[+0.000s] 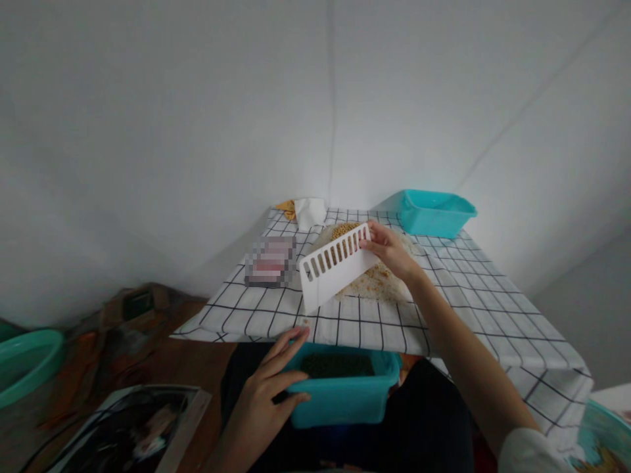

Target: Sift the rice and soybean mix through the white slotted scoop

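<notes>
Steadiness counts, we judge, as our right hand point(389, 249) pinches the white slotted board point(335, 270) at its upper corner, tilted over the grain heap point(377, 281) on the checked cloth point(468, 289), and our left hand point(269, 387) clasps the teal tub point(345, 397) snug below the cloth's edge.

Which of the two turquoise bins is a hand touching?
The near bin, below the checked tablecloth's front edge, holding something dark: the left hand grips its side. The far bin at that cloth's back corner is untouched.
</notes>
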Available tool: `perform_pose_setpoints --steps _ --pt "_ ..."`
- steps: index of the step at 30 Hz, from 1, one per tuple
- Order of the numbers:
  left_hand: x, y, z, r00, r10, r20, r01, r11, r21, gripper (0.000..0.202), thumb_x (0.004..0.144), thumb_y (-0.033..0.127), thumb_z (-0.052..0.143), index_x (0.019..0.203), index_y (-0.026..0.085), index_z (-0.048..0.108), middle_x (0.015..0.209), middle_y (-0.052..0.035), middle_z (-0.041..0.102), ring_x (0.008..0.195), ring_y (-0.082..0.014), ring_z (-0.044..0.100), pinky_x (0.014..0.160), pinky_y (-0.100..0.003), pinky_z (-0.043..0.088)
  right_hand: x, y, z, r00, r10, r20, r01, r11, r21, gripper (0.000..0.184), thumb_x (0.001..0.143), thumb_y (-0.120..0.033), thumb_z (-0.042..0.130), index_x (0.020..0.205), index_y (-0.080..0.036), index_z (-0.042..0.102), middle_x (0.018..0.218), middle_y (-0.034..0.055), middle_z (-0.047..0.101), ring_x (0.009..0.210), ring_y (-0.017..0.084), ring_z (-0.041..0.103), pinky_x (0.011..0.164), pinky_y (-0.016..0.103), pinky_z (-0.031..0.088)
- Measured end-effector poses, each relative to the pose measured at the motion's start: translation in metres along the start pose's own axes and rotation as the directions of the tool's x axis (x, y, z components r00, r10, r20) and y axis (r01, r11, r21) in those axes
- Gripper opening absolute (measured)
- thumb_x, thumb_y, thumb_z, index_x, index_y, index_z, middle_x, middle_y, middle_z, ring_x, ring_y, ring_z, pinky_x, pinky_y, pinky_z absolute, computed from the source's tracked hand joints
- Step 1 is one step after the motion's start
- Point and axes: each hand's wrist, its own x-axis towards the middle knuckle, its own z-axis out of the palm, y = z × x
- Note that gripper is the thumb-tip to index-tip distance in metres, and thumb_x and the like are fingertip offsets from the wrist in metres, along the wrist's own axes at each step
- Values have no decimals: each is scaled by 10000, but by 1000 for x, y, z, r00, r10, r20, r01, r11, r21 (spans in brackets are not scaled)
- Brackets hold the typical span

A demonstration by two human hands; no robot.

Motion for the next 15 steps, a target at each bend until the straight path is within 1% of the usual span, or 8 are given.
perform_pose_setpoints --steps 5,9,15 --pt "0 1 -1 1000 8 9 -8 1000 11 142 823 63 659 767 187 700 1472 -117 551 1423 -295 440 1122 -438 474 0 -1 10 999 3 36 -2 1000 -19 193 800 -332 725 900 -248 583 857 -12 600 763 155 546 678 282 423" --pt "0 0 -2 1000 6 19 -7 1000 14 152 829 61 659 770 194 706 1481 -106 543 1428 -286 433 1126 -438 468 -2 -4 10 998 11 54 -11 1000 -12 181 813 -331 714 896 -247 577 848 -10 595 736 149 541 656 281 415" --pt "0 -1 1 1000 31 0 -31 999 14 162 834 56 654 773 199 702 1482 -90 544 1435 -263 423 1139 -425 453 -2 -5 9 998 24 50 -25 1000 3 221 781 -363 746 885 -250 587 832 -7 609 723 153 547 611 271 417"
